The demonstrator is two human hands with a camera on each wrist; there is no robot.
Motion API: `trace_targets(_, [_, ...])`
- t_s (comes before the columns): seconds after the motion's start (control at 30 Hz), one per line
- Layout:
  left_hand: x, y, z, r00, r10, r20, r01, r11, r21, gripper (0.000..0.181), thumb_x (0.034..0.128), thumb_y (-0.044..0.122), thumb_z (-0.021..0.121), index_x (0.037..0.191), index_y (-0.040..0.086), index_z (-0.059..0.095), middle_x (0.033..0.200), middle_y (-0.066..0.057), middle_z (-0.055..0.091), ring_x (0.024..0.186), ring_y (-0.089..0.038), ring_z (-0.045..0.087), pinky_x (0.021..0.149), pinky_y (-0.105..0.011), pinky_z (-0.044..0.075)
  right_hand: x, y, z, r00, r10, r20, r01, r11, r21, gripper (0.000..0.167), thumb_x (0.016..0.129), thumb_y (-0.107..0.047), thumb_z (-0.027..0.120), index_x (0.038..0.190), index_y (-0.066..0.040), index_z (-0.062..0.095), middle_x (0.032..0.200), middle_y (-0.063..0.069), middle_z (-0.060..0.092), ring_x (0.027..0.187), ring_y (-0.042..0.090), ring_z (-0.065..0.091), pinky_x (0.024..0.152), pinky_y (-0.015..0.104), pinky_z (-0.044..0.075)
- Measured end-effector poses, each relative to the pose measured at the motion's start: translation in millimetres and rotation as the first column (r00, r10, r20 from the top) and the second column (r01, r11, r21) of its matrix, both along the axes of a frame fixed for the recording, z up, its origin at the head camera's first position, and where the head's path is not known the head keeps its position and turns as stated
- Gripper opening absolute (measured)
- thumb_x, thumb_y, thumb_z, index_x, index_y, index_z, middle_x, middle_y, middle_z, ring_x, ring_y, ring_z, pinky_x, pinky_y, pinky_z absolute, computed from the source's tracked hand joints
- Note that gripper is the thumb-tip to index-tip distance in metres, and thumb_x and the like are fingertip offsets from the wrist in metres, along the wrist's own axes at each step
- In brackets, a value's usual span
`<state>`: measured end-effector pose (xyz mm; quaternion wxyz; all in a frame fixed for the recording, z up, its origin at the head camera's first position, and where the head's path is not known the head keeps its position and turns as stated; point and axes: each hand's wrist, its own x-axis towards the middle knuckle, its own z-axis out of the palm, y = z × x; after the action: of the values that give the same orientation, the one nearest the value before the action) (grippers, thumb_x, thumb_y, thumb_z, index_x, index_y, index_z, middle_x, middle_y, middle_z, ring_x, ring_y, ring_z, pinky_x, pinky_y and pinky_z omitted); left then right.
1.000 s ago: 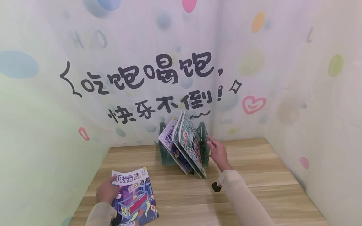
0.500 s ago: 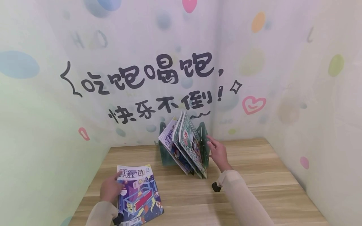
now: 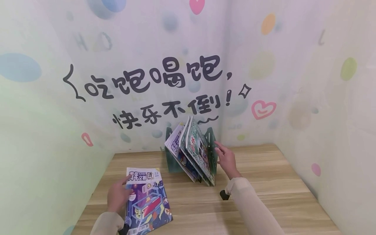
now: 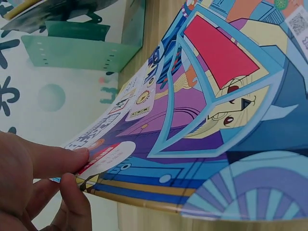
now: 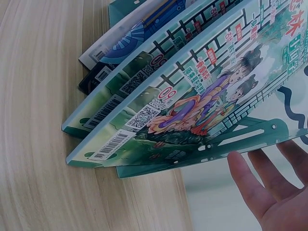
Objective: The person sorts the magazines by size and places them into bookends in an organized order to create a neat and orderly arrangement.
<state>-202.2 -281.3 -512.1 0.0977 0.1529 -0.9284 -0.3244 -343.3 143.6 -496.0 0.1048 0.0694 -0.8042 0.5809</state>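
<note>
My left hand (image 3: 118, 195) pinches the left edge of a purple and blue magazine (image 3: 150, 204), thumb on the cover and fingers below, as the left wrist view shows. The magazine slants up towards the thumb, its cover facing up. A green bookstand (image 3: 213, 156) stands at the back of the table. Inside it, several magazines lean to the left, among them a green-covered one (image 5: 211, 91) at the right and a purple-titled one (image 3: 174, 145) at the left. My right hand (image 3: 227, 160) touches the stand's right side with its fingers extended.
The wooden table (image 3: 258, 192) meets patterned white walls at the back and both sides. Large black lettering (image 3: 170, 71) runs across the back wall above the bookstand.
My left hand has carried the magazine a little to the right and farther from me, turning its cover more upright in view. The right hand and bookstand stay where they were.
</note>
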Motion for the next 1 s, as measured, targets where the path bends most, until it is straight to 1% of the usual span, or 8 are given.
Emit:
trace_targets(0.07, [-0.3, 0.9, 1.1, 1.000, -0.015, -0.013, 0.015, 1.000, -0.005, 0.060, 0.0817, 0.001, 0.071, 0.138, 0.008, 0.054, 0.131, -0.029, 0.054, 0.075, -0.028, 0.063, 0.072, -0.045, 0.054, -0.1, 0, 0.1, 1.000, 0.000, 0.000, 0.000, 1.000, 0.003, 0.038, 0.101, -0.027, 0.053, 0.138, -0.021, 0.057, 0.138, 0.014, 0.055, 0.115, 0.033, 0.057, 0.071, 0.049, 0.058])
trace_targets(0.13, [-0.1, 1.9, 2.8, 0.999, -0.032, -0.019, 0.032, 0.999, -0.008, 0.060, 0.0817, 0.001, 0.072, 0.138, 0.008, 0.054, 0.130, -0.029, 0.055, 0.066, -0.020, 0.059, 0.063, -0.036, 0.053, -0.3, 0, 0.3, 1.000, -0.004, 0.000, 0.004, 1.000, 0.007, 0.038, 0.101, -0.027, 0.053, 0.138, -0.021, 0.057, 0.137, 0.014, 0.055, 0.114, 0.032, 0.058, 0.070, 0.048, 0.059])
trace_targets(0.17, [-0.1, 2.4, 3.6, 0.999, -0.041, -0.022, 0.041, 0.999, -0.006, 0.060, 0.0818, 0.000, 0.072, 0.138, 0.008, 0.054, 0.129, -0.029, 0.055, 0.064, -0.018, 0.058, 0.059, -0.034, 0.052, -0.3, 0, 0.6, 1.000, -0.005, -0.001, 0.005, 1.000, 0.004, 0.038, 0.101, -0.026, 0.054, 0.138, -0.021, 0.057, 0.137, 0.014, 0.055, 0.114, 0.033, 0.058, 0.070, 0.047, 0.059])
trace_targets(0.27, [0.9, 4.7, 6.5, 0.998, -0.056, -0.022, 0.056, 0.998, 0.014, 0.060, 0.0824, 0.000, 0.071, 0.139, 0.009, 0.053, 0.127, -0.028, 0.057, 0.064, -0.017, 0.058, 0.055, -0.029, 0.050, -0.3, -1, 1.3, 1.000, -0.010, -0.004, 0.010, 1.000, 0.002, 0.037, 0.101, -0.023, 0.054, 0.138, -0.018, 0.057, 0.136, 0.014, 0.056, 0.113, 0.032, 0.058, 0.067, 0.042, 0.060])
trace_targets(0.43, [1.9, 10.3, 11.5, 0.997, -0.074, -0.032, 0.075, 0.997, 0.035, 0.060, 0.0826, -0.001, 0.071, 0.139, 0.012, 0.054, 0.121, -0.024, 0.060, 0.064, -0.017, 0.057, 0.053, -0.028, 0.049, 0.5, -2, 2.6, 1.000, -0.015, -0.009, 0.015, 1.000, 0.000, 0.037, 0.101, -0.019, 0.054, 0.138, -0.015, 0.057, 0.135, 0.015, 0.057, 0.112, 0.032, 0.059, 0.063, 0.034, 0.060])
trace_targets(0.63, [3.6, 16.5, 18.2, 0.996, -0.081, -0.033, 0.083, 0.996, 0.041, 0.061, 0.0825, 0.000, 0.072, 0.139, 0.016, 0.055, 0.101, -0.015, 0.065, 0.064, -0.017, 0.056, 0.052, -0.028, 0.049, 1.1, -2, 2.6, 1.000, -0.022, -0.004, 0.022, 1.000, -0.002, 0.037, 0.101, -0.020, 0.054, 0.138, -0.015, 0.057, 0.133, 0.015, 0.058, 0.110, 0.031, 0.060, 0.062, 0.033, 0.060])
trace_targets(0.7, [4.2, 18.0, 20.2, 0.996, -0.085, -0.029, 0.086, 0.995, 0.042, 0.061, 0.0828, 0.000, 0.072, 0.139, 0.017, 0.056, 0.097, -0.013, 0.064, 0.065, -0.018, 0.056, 0.052, -0.028, 0.049, 0.9, -2, 2.3, 1.000, -0.024, -0.008, 0.024, 1.000, -0.006, 0.037, 0.101, -0.020, 0.054, 0.137, -0.015, 0.057, 0.133, 0.015, 0.058, 0.110, 0.031, 0.060, 0.062, 0.033, 0.060])
trace_targets(1.0, [7.2, 21.5, 26.2, 0.994, -0.106, -0.010, 0.106, 0.992, 0.066, 0.058, 0.0859, 0.003, 0.071, 0.139, 0.020, 0.056, 0.092, -0.010, 0.064, 0.071, -0.020, 0.056, 0.053, -0.028, 0.050, 0.1, -1, 1.5, 1.000, -0.020, -0.006, 0.020, 1.000, -0.002, 0.037, 0.101, -0.024, 0.054, 0.137, -0.017, 0.057, 0.136, 0.013, 0.057, 0.112, 0.031, 0.059, 0.062, 0.033, 0.060])
